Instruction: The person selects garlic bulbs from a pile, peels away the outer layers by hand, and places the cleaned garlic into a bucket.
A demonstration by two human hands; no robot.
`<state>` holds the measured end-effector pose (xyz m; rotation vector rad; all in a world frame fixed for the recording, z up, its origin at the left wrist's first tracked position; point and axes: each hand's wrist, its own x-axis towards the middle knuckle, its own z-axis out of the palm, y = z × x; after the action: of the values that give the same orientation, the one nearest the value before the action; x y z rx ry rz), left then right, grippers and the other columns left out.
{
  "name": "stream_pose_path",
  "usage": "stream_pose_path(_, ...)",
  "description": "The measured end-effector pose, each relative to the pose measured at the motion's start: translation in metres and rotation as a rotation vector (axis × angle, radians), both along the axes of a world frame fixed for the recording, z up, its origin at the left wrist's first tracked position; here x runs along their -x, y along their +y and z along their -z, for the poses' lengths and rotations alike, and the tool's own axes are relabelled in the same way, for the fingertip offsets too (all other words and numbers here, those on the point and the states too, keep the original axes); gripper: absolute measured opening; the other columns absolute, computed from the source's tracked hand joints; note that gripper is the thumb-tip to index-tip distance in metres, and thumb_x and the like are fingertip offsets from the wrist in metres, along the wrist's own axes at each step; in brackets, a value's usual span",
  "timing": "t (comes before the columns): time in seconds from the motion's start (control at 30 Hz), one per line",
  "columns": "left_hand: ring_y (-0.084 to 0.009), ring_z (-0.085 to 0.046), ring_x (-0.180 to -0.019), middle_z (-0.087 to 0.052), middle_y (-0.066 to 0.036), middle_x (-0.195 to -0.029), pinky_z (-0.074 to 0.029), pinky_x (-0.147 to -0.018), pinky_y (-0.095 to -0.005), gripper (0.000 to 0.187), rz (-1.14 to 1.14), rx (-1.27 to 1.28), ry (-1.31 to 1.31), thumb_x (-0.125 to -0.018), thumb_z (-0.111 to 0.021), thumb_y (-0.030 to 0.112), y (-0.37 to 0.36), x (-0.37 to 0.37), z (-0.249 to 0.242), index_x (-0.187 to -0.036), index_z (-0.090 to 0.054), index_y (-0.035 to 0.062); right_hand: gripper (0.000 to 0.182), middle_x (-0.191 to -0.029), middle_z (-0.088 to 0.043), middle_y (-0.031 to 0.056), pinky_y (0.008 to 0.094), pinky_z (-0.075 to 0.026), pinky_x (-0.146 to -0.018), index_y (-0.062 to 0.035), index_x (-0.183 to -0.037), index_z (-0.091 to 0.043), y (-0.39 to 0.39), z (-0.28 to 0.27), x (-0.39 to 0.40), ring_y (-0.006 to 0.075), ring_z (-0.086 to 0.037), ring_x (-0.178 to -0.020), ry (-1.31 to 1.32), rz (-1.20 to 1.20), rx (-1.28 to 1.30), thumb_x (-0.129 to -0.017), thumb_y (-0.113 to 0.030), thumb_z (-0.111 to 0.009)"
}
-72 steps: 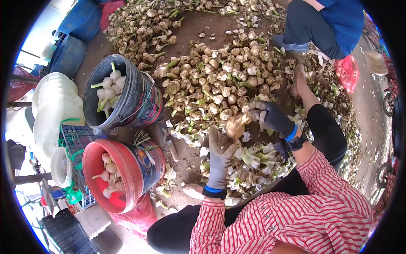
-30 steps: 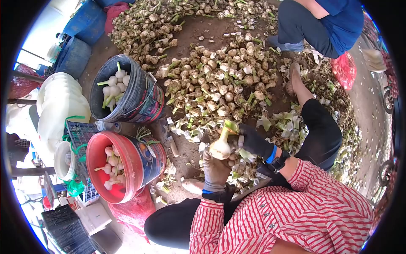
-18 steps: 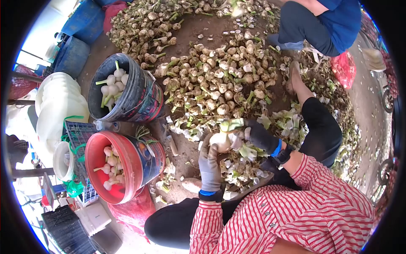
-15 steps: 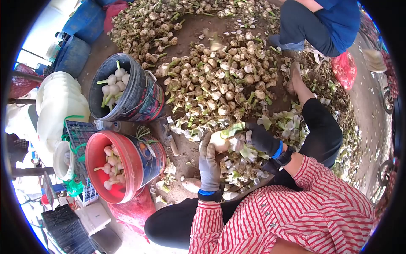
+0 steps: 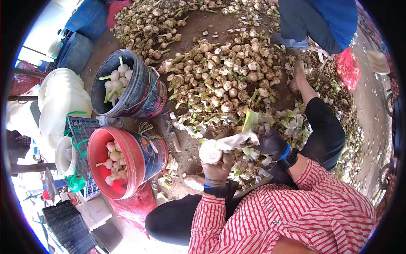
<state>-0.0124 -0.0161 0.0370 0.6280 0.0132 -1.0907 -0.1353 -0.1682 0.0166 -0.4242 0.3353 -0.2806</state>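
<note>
A white garlic bulb (image 5: 209, 152) rests in my gloved left hand (image 5: 218, 170), whose fingers are wrapped round it from below. My right hand (image 5: 270, 143), in a dark glove, is closed on a strip of garlic skin (image 5: 237, 140) that stretches across from the bulb. A green leafy end (image 5: 251, 120) of the strip sticks up beside the right hand. Behind both hands lies a heap of unpeeled garlic bulbs (image 5: 228, 80) with soil on them. Loose peeled skins (image 5: 292, 122) are strewn around the right hand.
At the left, a red bucket (image 5: 94, 163) and a black bucket (image 5: 99, 95) hold cleaned garlic. A red mesh sack (image 5: 135, 211) lies under the red bucket. Another person's leg (image 5: 292, 21) is at the upper right. Stacked crates (image 5: 69, 224) stand lower left.
My right hand has drawn a long strip of skin away from the bulb. My left hand has turned and moved slightly down, showing the bulb's white side.
</note>
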Motion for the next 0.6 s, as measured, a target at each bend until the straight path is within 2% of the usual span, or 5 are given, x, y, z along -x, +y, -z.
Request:
stream_pose_path(0.1, -0.0150, -0.055, -0.067, -0.059, -0.006, -0.083, -0.044, -0.055, -0.0241, 0.019, -0.025, -0.618, -1.150, -0.079, -0.059, 0.022, 0.003, -0.005, 0.011, -0.090, -0.055, 0.0066, 0.013, -0.095, -0.057, 0.0031, 0.0275, -0.046, -0.073, -0.0062, -0.094, -0.056, 0.000, -0.012, 0.012, 0.0129, -0.056, -0.086, 0.100, -0.100, 0.419, -0.085, -0.015, -0.054)
stream_pose_path(0.13, -0.0153, -0.056, -0.069, -0.059, -0.006, -0.085, -0.044, -0.056, -0.0243, 0.023, -0.050, -0.550, -0.912, -0.080, -0.057, 0.027, 0.002, -0.006, 0.013, -0.093, -0.055, 0.0077, 0.012, -0.099, -0.057, 0.0048, 0.0285, -0.046, -0.076, -0.0054, -0.095, -0.056, 0.001, -0.020, 0.016, 0.0144, -0.057, -0.089, 0.228, -0.171, 0.795, -0.083, -0.009, -0.054)
stream_pose_path(0.37, -0.0140, -0.059, -0.080, -0.062, 0.000, -0.095, -0.047, -0.062, -0.0244, 0.043, -0.123, -0.162, 0.271, -0.085, -0.052, 0.050, 0.004, -0.010, 0.028, -0.106, -0.056, 0.0133, 0.047, -0.119, -0.052, 0.0174, 0.0393, -0.044, -0.089, -0.0022, -0.116, -0.051, -0.040, -0.084, -0.009, 0.0262, -0.053, -0.105, -0.473, 0.014, 0.105, -0.085, -0.037, -0.055)
stream_pose_path(0.57, -0.0138, -0.059, -0.078, -0.062, -0.001, -0.093, -0.051, -0.063, -0.0238, 0.039, -0.296, -0.384, 0.243, -0.085, -0.054, 0.046, 0.006, -0.015, 0.030, -0.107, -0.056, 0.0130, 0.058, -0.118, -0.054, 0.0178, 0.0329, -0.043, -0.088, -0.0048, -0.123, -0.048, -0.036, -0.021, 0.012, 0.0242, -0.056, -0.103, 0.619, -1.018, 1.778, -0.071, -0.024, -0.065)
stream_pose_path(0.6, -0.0138, -0.059, -0.078, -0.062, -0.001, -0.093, -0.051, -0.063, -0.0238, 0.039, -0.292, -0.388, 0.246, -0.085, -0.054, 0.046, 0.005, -0.013, 0.026, -0.107, -0.056, 0.0130, 0.054, -0.111, -0.057, 0.0170, 0.0331, -0.045, -0.084, -0.0061, -0.119, -0.052, -0.018, 0.000, 0.016, 0.0270, -0.057, -0.100, 0.555, -0.556, 1.773, -0.068, -0.018, -0.064)
